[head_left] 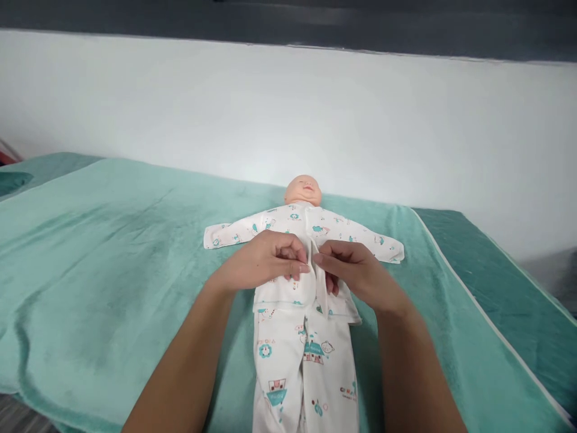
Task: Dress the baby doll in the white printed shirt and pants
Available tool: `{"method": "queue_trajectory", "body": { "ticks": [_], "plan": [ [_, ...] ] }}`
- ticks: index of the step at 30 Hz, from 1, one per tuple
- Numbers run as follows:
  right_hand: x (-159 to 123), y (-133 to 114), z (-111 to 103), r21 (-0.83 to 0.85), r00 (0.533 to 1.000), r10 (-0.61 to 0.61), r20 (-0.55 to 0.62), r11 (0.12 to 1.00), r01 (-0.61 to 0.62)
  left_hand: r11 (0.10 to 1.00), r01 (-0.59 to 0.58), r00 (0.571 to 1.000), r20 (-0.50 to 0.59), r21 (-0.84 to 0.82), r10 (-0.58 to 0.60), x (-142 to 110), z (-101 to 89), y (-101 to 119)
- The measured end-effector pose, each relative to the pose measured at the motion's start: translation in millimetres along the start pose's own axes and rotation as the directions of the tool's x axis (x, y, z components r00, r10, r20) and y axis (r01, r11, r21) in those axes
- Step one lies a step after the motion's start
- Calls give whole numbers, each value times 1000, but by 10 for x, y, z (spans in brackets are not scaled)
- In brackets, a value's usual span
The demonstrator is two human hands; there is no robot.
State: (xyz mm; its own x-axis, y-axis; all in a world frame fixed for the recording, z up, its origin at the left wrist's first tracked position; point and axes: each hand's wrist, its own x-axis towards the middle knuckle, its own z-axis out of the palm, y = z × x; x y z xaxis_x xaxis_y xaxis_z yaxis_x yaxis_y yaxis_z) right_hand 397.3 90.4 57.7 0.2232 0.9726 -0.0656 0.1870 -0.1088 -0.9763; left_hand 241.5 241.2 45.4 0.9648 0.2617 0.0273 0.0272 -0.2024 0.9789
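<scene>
A baby doll (303, 189) lies on its back, dressed in a white printed long-sleeved baby shirt (282, 294) and matching baby pants (279, 361). Both sleeves stretch out to the sides. My left hand (270, 260) pinches one front edge of the shirt at the middle of the chest. Close beside it, my right hand (356, 267) pinches the opposite front edge, thumb and fingers together. Above my hands the two edges meet up to the neck; below them the front parts slightly. Any fastener between my fingertips is too small to make out.
A green plush blanket (112, 258) covers the surface under the doll, with a darker green cloth (487, 270) at the right. Behind stands a white wall (288, 108) topped by a dark band. Something red (6, 155) shows at the far left edge.
</scene>
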Motion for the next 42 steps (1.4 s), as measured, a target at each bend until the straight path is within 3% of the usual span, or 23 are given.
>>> {"method": "queue_trajectory", "body": {
  "ticks": [4, 10, 22, 30, 42],
  "plan": [
    [33, 45, 12, 79, 999, -34, -8, 996, 35, 983, 10, 1000, 2, -186, -10, 11, 18, -11],
    [51, 50, 16, 93, 1000, 9, -9, 996, -9, 960, 18, 999, -28, -281, -27, 43, 64, -27],
    [66, 56, -22, 145, 997, 48, 57, 988, -56, 967, 6, 998, -59, -255, -22, 50, 65, -29],
    [57, 76, -41, 153, 993, 76, 85, 984, -89, 956, 52, 994, -78, -289, -77, 81, 59, -83],
    [71, 81, 5, 145, 994, 87, 70, 985, -97, 976, 54, 993, -95, -212, -75, 68, 102, -36]
  ]
}}
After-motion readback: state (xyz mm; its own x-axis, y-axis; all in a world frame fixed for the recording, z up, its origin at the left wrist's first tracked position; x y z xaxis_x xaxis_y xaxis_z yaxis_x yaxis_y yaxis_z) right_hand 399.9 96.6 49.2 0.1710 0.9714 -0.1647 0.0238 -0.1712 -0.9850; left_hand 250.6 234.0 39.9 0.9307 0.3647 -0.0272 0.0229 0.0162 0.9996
